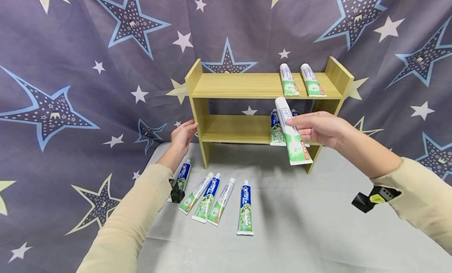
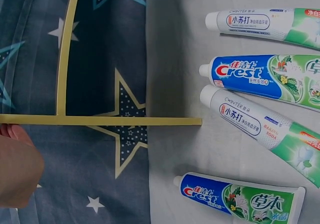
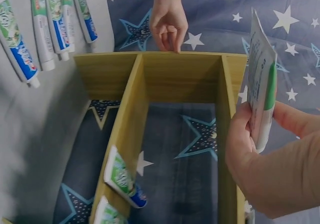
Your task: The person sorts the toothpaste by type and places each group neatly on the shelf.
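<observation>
Pinching a white-and-green tube (image 1: pixel 291 135) between thumb and fingers of the right hand (image 1: pixel 323 126), cap up and crimped end down, in front of the rack (image 1: pixel 261 97). Touching the left side panel (image 1: pixel 200 112) with the left hand (image 1: pixel 183 136), fingers loosely bent, wrapped round nothing. Could twist or slip, likely, if bumped at the free crimped end. Might snag on the front edge of the upper shelf (image 1: pixel 236 84), above and beyond the right hand, if lifted too little; might also knock the lying pair of tubes (image 1: pixel 290 84) there if carried straight up and forward. Could nudge the blue-and-green tubes (image 1: pixel 277 135) behind the held one, on the lower shelf (image 1: pixel 236 128), if pushed ahead at this height. Open to the left of the right hand along both shelves, as far as the left side panel. Tighter beyond the wrist, by the right side panel (image 1: pixel 339 77). Open below too, down to the bench (image 1: pixel 282 237), with five more tubes (image 1: pixel 245 210) nearer the left hand.
</observation>
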A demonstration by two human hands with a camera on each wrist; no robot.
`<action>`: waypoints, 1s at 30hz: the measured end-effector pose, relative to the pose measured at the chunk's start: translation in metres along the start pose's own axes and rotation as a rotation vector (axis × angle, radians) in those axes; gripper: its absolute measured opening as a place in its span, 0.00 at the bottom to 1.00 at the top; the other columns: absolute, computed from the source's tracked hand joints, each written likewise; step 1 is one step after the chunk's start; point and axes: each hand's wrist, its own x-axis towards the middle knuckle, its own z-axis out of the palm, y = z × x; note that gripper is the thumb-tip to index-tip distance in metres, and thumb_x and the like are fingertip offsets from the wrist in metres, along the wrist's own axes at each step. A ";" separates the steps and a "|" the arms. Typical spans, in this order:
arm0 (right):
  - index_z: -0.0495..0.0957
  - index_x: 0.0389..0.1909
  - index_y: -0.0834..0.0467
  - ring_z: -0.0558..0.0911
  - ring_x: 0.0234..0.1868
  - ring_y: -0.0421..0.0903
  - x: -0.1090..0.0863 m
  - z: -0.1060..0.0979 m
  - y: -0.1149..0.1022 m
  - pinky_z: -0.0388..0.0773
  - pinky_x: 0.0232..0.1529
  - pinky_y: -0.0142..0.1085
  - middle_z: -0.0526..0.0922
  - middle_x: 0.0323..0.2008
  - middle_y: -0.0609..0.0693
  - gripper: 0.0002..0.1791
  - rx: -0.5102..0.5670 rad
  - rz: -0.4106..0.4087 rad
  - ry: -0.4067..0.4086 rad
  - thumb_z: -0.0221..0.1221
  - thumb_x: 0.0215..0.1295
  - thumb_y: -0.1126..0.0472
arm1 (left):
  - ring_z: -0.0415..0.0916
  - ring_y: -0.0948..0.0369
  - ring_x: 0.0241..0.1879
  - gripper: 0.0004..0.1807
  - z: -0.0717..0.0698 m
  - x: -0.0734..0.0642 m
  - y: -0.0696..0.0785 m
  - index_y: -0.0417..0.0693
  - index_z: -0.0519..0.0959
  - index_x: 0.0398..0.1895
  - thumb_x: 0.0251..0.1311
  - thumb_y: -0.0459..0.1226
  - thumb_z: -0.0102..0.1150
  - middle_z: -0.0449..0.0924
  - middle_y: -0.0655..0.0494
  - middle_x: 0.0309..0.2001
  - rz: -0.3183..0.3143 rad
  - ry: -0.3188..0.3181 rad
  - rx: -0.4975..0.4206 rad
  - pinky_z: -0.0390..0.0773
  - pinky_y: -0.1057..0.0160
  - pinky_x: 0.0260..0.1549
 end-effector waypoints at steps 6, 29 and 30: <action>0.73 0.49 0.61 0.83 0.31 0.35 0.006 0.011 -0.019 0.84 0.36 0.25 0.84 0.29 0.41 0.16 -0.073 -0.052 0.054 0.61 0.64 0.57 | 0.82 0.70 0.29 0.26 -0.001 0.000 0.000 0.36 0.72 0.61 0.58 0.26 0.60 0.85 0.66 0.20 0.002 -0.005 0.000 0.74 0.63 0.65; 0.47 0.75 0.55 0.75 0.47 0.40 0.058 0.030 -0.085 0.82 0.46 0.27 0.66 0.67 0.53 0.47 -0.034 -0.090 0.402 0.64 0.61 0.54 | 0.83 0.71 0.29 0.25 -0.001 0.000 0.001 0.38 0.73 0.61 0.57 0.27 0.61 0.85 0.67 0.21 -0.007 -0.012 0.004 0.73 0.63 0.66; 0.48 0.74 0.55 0.76 0.44 0.40 0.062 0.029 -0.088 0.82 0.40 0.26 0.69 0.65 0.52 0.47 -0.011 -0.091 0.422 0.64 0.60 0.55 | 0.83 0.71 0.29 0.25 -0.001 0.000 0.001 0.37 0.73 0.61 0.57 0.27 0.61 0.85 0.67 0.21 -0.002 -0.010 0.006 0.73 0.62 0.66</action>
